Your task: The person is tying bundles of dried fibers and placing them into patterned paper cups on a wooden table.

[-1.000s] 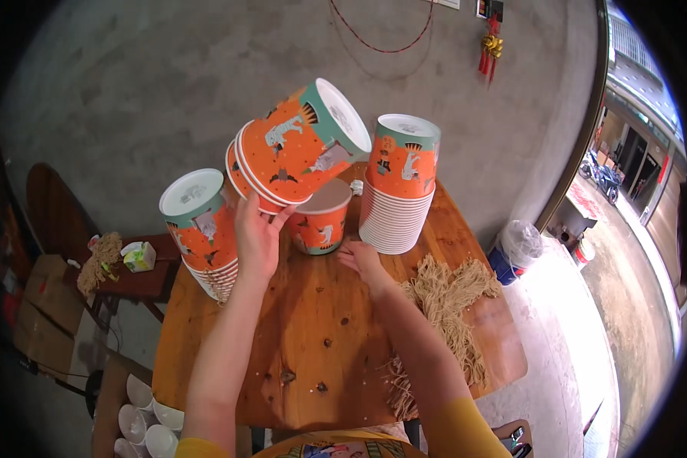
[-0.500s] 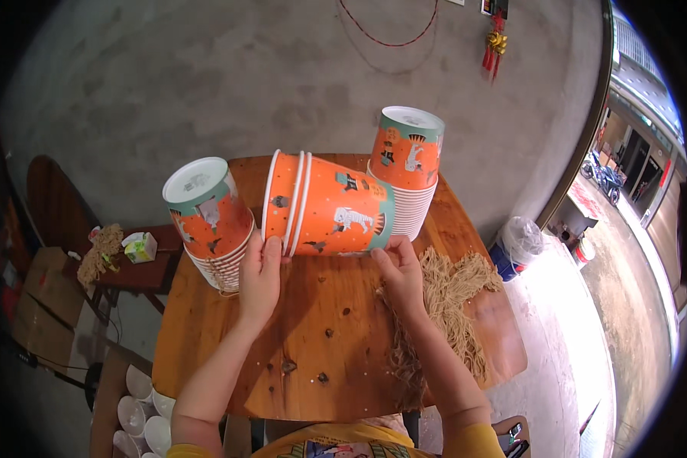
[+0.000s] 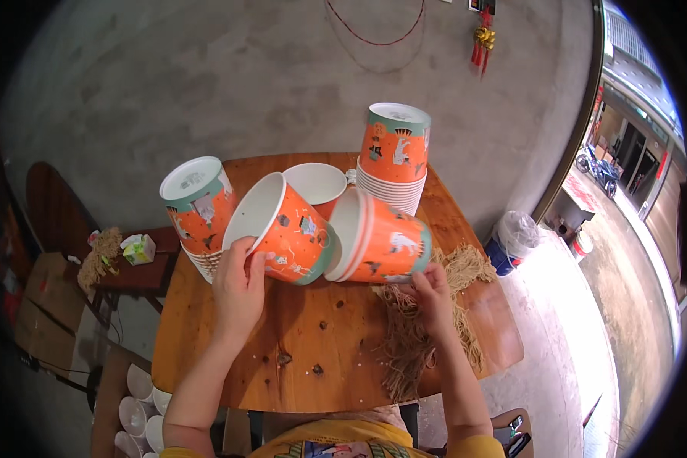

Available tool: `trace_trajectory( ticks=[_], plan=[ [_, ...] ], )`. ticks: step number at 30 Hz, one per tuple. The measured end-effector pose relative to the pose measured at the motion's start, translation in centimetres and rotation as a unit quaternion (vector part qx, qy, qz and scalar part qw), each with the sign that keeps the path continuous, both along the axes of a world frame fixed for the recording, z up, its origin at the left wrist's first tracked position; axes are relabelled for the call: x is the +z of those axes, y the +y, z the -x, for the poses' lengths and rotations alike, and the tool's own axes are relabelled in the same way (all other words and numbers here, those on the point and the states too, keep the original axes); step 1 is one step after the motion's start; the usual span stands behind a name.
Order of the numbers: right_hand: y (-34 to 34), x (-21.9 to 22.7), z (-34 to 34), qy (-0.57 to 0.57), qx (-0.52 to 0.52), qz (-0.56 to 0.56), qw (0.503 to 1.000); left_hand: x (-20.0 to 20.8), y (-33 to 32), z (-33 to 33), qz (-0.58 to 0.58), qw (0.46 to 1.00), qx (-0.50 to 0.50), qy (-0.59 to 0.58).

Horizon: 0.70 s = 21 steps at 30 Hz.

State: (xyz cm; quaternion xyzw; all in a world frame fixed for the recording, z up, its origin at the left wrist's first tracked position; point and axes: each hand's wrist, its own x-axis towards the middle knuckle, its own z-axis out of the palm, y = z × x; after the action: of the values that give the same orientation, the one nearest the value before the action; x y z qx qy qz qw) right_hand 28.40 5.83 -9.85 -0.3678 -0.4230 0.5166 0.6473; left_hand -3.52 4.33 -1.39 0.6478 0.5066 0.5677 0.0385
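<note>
Left grip [image 3: 237,294] on conical cup [image 3: 288,233]

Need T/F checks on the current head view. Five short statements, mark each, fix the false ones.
1. The left hand holds a tilted orange cup near its rim. True.
2. The right hand is empty. False: it holds the nested cups by their green base end.
3. The right-hand stack stands mouth down, white base on top. True.
4. The tissue pack sits on the same table as the cup stacks. False: it is on the brown bench to the left.
5. Behind the held cups, an open cup stands mouth up. True.
</note>
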Motion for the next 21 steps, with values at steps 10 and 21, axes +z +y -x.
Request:
trace_trajectory(
  ticks=[10,21],
  plan=[
    [-3.7,-0.1,-4.4,0.097,-0.082,0.03,0.991,-4.4,8.9,-2.3,-0.09,0.966,0.034,0.238],
    [-3.4,-0.9,-3.1,0.058,-0.018,0.02,0.998,-1.6,6.0,-8.2,-0.002,0.968,-0.249,0.035]
  ],
)
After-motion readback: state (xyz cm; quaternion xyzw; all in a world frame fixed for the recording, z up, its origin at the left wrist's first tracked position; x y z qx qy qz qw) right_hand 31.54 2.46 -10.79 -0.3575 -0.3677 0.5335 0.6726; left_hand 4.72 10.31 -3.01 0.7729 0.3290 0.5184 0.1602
